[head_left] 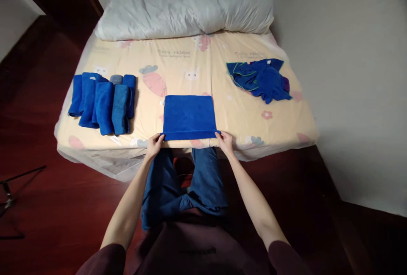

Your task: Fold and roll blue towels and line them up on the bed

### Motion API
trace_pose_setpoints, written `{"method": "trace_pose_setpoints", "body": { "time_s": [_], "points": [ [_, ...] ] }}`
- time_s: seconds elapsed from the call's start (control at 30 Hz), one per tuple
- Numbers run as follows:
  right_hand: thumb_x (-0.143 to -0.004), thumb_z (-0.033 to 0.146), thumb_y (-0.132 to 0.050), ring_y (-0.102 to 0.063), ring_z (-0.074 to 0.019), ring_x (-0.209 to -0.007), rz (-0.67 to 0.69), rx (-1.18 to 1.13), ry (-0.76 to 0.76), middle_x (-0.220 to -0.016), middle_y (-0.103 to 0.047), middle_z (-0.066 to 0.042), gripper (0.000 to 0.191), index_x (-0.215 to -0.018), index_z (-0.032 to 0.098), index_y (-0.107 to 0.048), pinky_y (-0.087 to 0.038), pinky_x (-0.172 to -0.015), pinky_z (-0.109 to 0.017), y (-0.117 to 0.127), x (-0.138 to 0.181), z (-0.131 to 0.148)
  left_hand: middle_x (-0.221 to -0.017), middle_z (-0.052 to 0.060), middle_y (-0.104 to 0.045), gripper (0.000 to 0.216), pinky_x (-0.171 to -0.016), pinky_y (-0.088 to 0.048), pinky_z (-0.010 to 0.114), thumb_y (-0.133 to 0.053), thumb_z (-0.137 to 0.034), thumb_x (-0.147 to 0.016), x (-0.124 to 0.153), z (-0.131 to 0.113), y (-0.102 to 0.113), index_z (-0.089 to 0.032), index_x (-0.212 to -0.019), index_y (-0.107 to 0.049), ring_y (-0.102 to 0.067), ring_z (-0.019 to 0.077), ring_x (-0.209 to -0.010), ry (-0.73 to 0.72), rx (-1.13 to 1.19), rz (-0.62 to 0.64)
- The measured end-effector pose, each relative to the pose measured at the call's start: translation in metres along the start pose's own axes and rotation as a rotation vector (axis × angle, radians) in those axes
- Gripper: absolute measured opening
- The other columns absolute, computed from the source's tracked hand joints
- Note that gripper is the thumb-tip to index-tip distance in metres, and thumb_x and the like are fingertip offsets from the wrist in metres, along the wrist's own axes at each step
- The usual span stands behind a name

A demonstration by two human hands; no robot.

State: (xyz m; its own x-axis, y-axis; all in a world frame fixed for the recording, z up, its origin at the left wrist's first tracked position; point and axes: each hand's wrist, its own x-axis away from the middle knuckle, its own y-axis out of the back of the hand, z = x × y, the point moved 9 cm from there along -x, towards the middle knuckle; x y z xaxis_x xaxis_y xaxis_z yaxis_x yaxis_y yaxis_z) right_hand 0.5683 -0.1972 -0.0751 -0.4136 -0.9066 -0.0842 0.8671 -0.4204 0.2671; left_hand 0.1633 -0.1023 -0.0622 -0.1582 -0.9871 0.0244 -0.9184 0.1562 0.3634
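A bright blue towel (pixel 188 115) lies flat as a folded rectangle at the near edge of the bed (pixel 222 97). My left hand (pixel 154 144) pinches its near left corner. At the near right corner, my right hand (pixel 224 141) grips the towel's edge. Both hands sit at the mattress edge, fingers curled over the fabric.
Several rolled blue towels (pixel 103 99) stand in a row at the bed's left side. A loose heap of blue cloths (pixel 260 78) lies at the right. A grey duvet (pixel 187 1) is bunched at the head. A white wall is on the right, dark wooden floor on the left.
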Motion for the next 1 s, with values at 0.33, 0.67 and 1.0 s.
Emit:
{"method": "trace_pose_setpoints", "body": {
  "time_s": [0.33,0.67,1.0],
  "points": [
    [-0.086,0.061,-0.065,-0.036,-0.0112,-0.056,-0.023,0.031,-0.041,-0.056,-0.037,0.006,0.051,-0.060,0.023,-0.043,-0.031,-0.052,-0.023,-0.010,-0.012,0.012,-0.074,0.004,-0.068,0.042,-0.069,-0.045,0.028,-0.058,-0.058,-0.088,-0.006,-0.009,0.006,-0.017,-0.083,-0.069,-0.059,0.0194,-0.071,0.043,-0.148,-0.132],
    [-0.089,0.048,-0.065,-0.030,-0.0104,-0.056,0.005,0.071,-0.081,-0.054,-0.029,0.007,0.051,-0.056,0.025,-0.035,-0.025,-0.054,-0.025,-0.011,-0.019,0.013,-0.065,0.001,-0.060,0.029,-0.067,-0.039,0.027,-0.055,-0.040,-0.095,-0.013,-0.014,0.001,-0.018,-0.078,-0.063,-0.054,0.0170,-0.065,0.097,-0.281,-0.165],
    [-0.087,0.044,-0.068,-0.030,-0.0100,-0.054,-0.033,0.099,-0.159,-0.054,-0.031,0.008,0.050,-0.055,0.025,-0.035,-0.025,-0.055,-0.026,-0.014,-0.023,0.003,-0.079,0.005,-0.070,0.027,-0.070,-0.036,0.027,-0.051,-0.041,-0.101,-0.021,-0.013,-0.006,-0.020,-0.099,-0.068,-0.066,0.0224,-0.078,0.129,-0.524,-0.064]
  ]
}}
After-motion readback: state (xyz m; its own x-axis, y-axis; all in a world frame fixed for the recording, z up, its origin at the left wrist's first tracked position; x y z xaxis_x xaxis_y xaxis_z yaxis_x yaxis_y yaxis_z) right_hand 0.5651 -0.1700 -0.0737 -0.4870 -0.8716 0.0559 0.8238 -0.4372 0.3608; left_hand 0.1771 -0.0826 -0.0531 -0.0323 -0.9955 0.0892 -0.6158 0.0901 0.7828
